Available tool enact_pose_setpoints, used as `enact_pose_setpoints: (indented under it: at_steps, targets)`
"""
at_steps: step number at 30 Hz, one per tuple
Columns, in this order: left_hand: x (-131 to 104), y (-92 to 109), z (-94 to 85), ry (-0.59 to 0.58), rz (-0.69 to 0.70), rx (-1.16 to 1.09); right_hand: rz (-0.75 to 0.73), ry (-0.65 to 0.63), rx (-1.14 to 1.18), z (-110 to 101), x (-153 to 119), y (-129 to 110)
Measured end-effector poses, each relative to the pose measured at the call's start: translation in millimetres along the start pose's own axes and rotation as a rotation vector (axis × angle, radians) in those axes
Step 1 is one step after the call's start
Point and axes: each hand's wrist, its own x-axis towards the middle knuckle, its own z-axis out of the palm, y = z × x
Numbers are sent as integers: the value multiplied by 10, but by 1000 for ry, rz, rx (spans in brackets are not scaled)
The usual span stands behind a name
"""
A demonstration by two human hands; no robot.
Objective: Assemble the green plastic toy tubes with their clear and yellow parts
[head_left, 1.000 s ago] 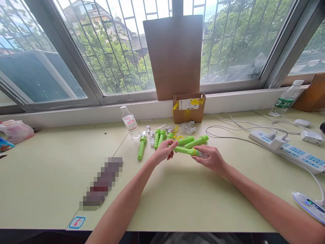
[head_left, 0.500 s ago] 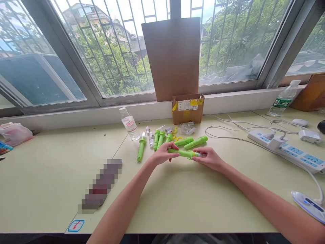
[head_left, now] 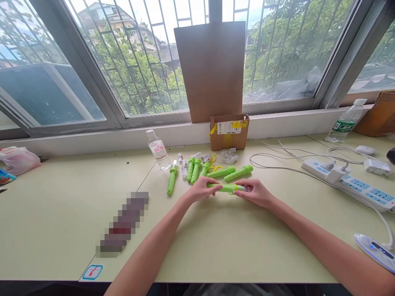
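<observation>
Between my two hands lies a green plastic tube (head_left: pixel 227 188), held roughly level just above the table. My left hand (head_left: pixel 201 189) closes on its green body at the left end. At the other end, my right hand (head_left: pixel 255 191) grips the clear ribbed tip (head_left: pixel 245 188), beside a yellow ring. Just beyond my hands are several similar green tubes (head_left: pixel 243 172). One green tube with a clear cap (head_left: pixel 172 181) lies apart at the left. Yellow rings (head_left: pixel 216 168) and clear plastic caps (head_left: pixel 227 156) are heaped behind the tubes.
A water bottle (head_left: pixel 159 150) stands left of the parts, and a small cardboard box (head_left: pixel 228 139) behind them. To the right are a power strip (head_left: pixel 354 185) with cables and another bottle (head_left: pixel 346 121). A blurred-out dark object (head_left: pixel 123 226) lies at the left.
My left hand has shifted slightly to the right along the tube, covering more of its left end, and its fingers have changed position. My right hand keeps its grip on the clear tip.
</observation>
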Motion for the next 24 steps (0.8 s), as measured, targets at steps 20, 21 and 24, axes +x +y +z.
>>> enact_pose_setpoints:
  at_steps: [20,21,24]
  targets:
    - [20,-70,60,-35,14,12,14,-7,-37,6,-19,-48]
    - [19,-73,57,-45,19,22,12,-7,-46,8,-18,-44]
    - [26,-89,49,-32,55,35,14,13,-68,12,-12,-22]
